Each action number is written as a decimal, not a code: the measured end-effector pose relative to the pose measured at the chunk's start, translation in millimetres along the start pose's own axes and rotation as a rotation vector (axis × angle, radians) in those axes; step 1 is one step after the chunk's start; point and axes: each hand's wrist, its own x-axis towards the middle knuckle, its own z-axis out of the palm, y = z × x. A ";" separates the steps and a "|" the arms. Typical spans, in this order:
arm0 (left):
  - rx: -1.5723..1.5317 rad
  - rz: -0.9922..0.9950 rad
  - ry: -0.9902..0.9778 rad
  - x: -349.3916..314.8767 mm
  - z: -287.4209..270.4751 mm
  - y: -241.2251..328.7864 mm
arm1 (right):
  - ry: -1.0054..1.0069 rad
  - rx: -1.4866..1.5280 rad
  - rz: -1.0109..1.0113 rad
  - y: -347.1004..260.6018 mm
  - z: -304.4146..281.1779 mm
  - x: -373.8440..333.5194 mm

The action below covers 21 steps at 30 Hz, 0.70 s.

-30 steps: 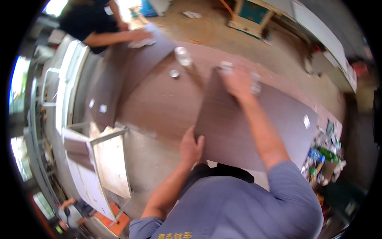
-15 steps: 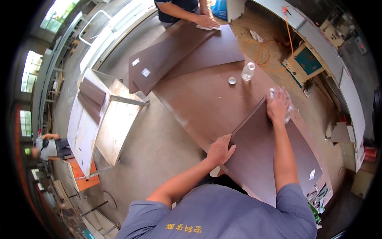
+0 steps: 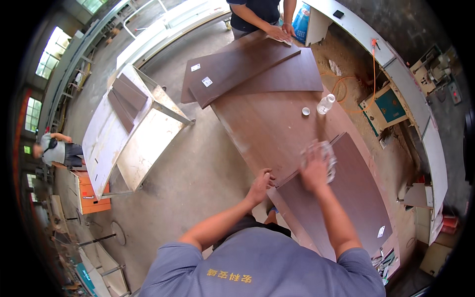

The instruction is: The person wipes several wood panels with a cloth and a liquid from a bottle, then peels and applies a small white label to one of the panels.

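A dark brown panel (image 3: 346, 198) with a white label lies in front of me on a larger brown board (image 3: 267, 123). My right hand (image 3: 315, 168), smeared by motion, presses a crumpled white cloth (image 3: 328, 161) against the panel near its far edge. Beside the panel's left corner, my left hand (image 3: 261, 186) has its fingers curled, and I see nothing in them. A clear bottle (image 3: 325, 104) stands uncapped beyond the panel, with a white cap (image 3: 306, 111) to its left.
Across the board, a co-worker's hands (image 3: 281, 33) wipe stacked brown panels (image 3: 247, 69) with a cloth. A white cart (image 3: 143, 143) carrying brown strips (image 3: 126, 99) stands left. Metal tools (image 3: 383, 262) lie at the lower right. An orange cord (image 3: 374, 69) hangs from the right-hand bench (image 3: 410, 89).
My right hand has swept the cloth leftward along the panel's far edge. My left hand's fingers have curled in beside the corner. The view has shifted, and the co-worker's second hand has joined the first.
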 end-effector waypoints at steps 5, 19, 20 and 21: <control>0.005 0.055 0.068 -9.9 -18.9 2.7 | 0.156 -0.036 0.178 1.2 18.4 7.6; 0.398 0.550 -0.104 7.0 50.8 76.8 | 0.175 0.011 -0.054 -110.3 54.5 -95.3; 0.423 0.588 -0.088 8.0 51.7 75.0 | 0.160 0.118 -0.049 -110.1 47.7 -102.8; 0.448 0.625 -0.074 8.8 50.6 72.9 | 0.081 0.107 -0.010 -105.1 42.4 -116.0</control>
